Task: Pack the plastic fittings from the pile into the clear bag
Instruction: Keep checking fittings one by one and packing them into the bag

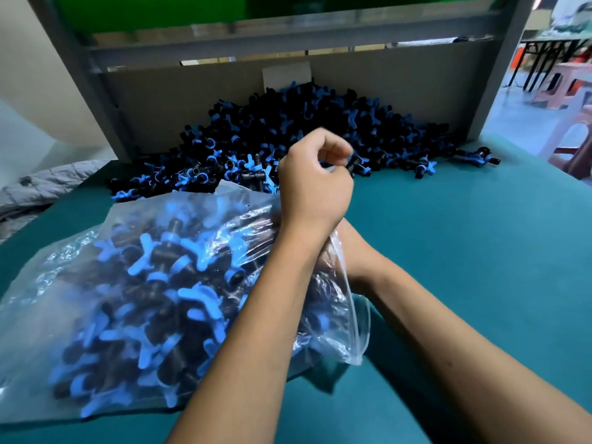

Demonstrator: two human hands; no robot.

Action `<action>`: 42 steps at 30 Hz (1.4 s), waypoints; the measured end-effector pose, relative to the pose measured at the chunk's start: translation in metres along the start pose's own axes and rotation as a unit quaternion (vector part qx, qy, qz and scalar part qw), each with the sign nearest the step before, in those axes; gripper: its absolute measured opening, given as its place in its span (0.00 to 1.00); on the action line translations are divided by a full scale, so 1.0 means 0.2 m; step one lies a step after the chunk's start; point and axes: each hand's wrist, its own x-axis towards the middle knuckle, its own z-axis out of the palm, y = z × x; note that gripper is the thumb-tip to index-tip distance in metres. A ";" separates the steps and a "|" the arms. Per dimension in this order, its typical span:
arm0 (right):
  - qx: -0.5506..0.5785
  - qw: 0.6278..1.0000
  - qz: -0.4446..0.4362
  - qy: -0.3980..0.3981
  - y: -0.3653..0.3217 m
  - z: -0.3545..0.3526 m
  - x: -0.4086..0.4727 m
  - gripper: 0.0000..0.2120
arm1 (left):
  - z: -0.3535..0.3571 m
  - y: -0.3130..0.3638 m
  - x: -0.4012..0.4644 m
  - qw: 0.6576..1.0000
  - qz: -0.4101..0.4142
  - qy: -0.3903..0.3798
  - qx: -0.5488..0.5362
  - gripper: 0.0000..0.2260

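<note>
Pinching one black-and-blue fitting (354, 163) at its fingertips, the left hand (315, 184) hangs over the near edge of the pile (288, 133), just above the mouth of the clear bag (134, 283). Its fingers are curled tight round that small piece. The right hand (344, 248) is mostly hidden behind the left forearm and the plastic; it seems to hold the bag's open edge, but whether its fingers are clenched on the film cannot be told.

The bag lies on its side on the green table (464, 251), already bulging with fittings, its opening turned toward the hands. The pile is heaped against a grey back panel (224, 88), with a few strays (477, 157) scattered off to the right.

Each fitting looks hard, light and rigid, with blue winged caps that probably snag on one another, so a grip on the black barrel should lift one cleanly. The bag is thin, slack and slippery and likely heavy when full; it wants holding by the rim, with support underneath if lifted.
</note>
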 end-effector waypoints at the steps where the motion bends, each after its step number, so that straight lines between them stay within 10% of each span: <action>1: 0.008 0.999 0.031 0.002 -0.02 0.00 0.00 0.07 | 0.01 -0.03 0.00 1.000 -0.022 -0.003 0.016 0.15; 15: 0.205 0.954 0.126 0.180 0.13 -0.32 0.05 0.08 | 0.01 -0.22 -0.04 0.975 -0.137 -0.038 0.170 0.09; 18: -0.013 0.934 0.165 0.318 0.21 -0.39 0.18 0.03 | 0.02 -0.21 -0.08 0.948 -0.106 -0.098 0.282 0.07; 22: -0.469 0.851 0.173 0.161 0.34 -0.51 0.34 0.23 | 0.03 -0.19 -0.08 0.926 -0.087 -0.117 0.348 0.13; 30: -0.632 0.757 0.167 -0.007 0.46 -0.64 0.56 0.44 | 0.03 -0.19 -0.07 0.934 -0.099 -0.110 0.325 0.11; 35: -0.593 0.792 0.146 -0.010 0.52 -0.65 0.62 0.22 | 0.03 -0.20 -0.07 0.938 -0.107 -0.099 0.314 0.11; 42: -0.409 0.865 0.042 0.288 0.40 -0.56 0.36 0.05 | 0.02 -0.20 -0.07 0.947 -0.097 -0.090 0.291 0.11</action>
